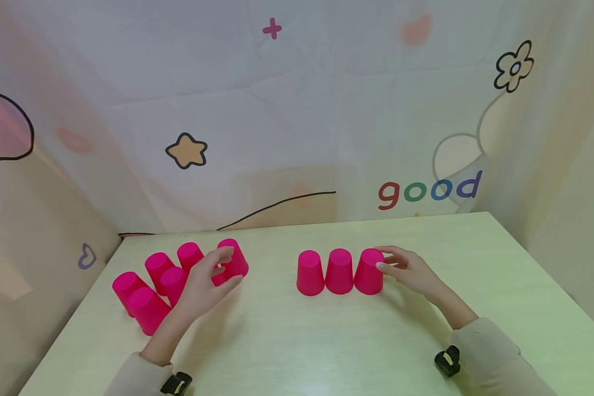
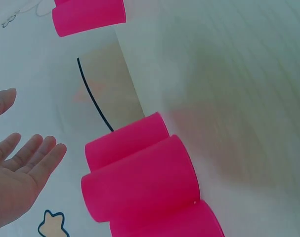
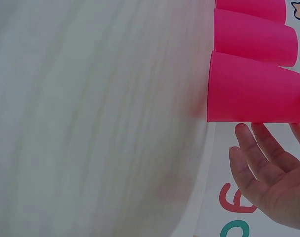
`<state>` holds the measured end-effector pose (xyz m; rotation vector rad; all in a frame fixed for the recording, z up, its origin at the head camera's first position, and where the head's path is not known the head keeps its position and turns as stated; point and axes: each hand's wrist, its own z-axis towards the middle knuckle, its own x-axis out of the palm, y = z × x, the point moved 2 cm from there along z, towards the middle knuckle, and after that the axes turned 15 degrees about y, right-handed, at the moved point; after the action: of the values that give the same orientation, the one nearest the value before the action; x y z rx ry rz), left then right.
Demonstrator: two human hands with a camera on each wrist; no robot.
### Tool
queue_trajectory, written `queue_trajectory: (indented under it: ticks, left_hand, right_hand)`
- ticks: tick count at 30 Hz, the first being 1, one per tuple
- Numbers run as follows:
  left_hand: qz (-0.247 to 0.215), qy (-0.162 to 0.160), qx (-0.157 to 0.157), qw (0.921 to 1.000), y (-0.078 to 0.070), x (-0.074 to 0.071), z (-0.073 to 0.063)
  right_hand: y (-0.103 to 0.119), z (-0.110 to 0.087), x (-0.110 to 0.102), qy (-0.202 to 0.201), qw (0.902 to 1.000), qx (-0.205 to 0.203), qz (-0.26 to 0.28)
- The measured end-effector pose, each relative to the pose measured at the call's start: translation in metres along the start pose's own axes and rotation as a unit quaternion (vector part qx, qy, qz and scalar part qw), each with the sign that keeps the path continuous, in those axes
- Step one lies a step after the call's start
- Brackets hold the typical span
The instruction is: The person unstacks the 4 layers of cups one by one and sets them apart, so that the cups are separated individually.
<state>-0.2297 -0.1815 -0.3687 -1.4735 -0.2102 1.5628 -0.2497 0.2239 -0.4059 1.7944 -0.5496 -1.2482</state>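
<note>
Three pink plastic cups stand upside down in a row right of the table's middle. My right hand (image 1: pixel 408 270) holds the rightmost pink cup (image 1: pixel 368 275) near its top, thumb in front and a finger behind; the right wrist view shows fingertips (image 3: pixel 242 129) along the side of this cup (image 3: pixel 256 91). Beside it stand the middle cup (image 1: pixel 339 272) and the left one (image 1: pixel 310 275). My left hand (image 1: pixel 203 286) hovers with fingers spread near a pink cup (image 1: pixel 236 261) at the left group's right end, partly covering the group. In the left wrist view that hand's palm holds nothing.
Several more upside-down pink cups, among them a front one (image 1: pixel 148 311) and a far-left one (image 1: pixel 128 289), stand close together on the left of the pale table (image 1: pixel 297 346). A printed cloth (image 1: pixel 287 121) hangs behind the table's back edge and at the sides.
</note>
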Motion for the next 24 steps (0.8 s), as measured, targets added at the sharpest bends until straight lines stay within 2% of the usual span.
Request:
queue_trajectory:
  ticks: [4,9,18,24]
  left_hand:
    - [-0.016,0.016,-0.013,0.9997,0.001,0.010,0.006]
    - [-0.033,0.052,-0.031,0.9976,0.002,0.025,0.017]
    - [-0.080,0.096,-0.017,0.9921,-0.001,0.053,0.040]
    - [-0.085,0.122,-0.035,0.9883,-0.002,0.069,0.054]
  right_hand:
    - [0.003,-0.001,0.001,0.001,1.0000,-0.004,0.000]
    - [0.004,-0.002,0.000,0.002,1.0000,0.000,0.002]
    - [0.002,-0.001,0.002,0.001,0.9999,0.009,0.005]
    - [0.004,-0.002,0.001,0.002,1.0000,0.003,-0.002]
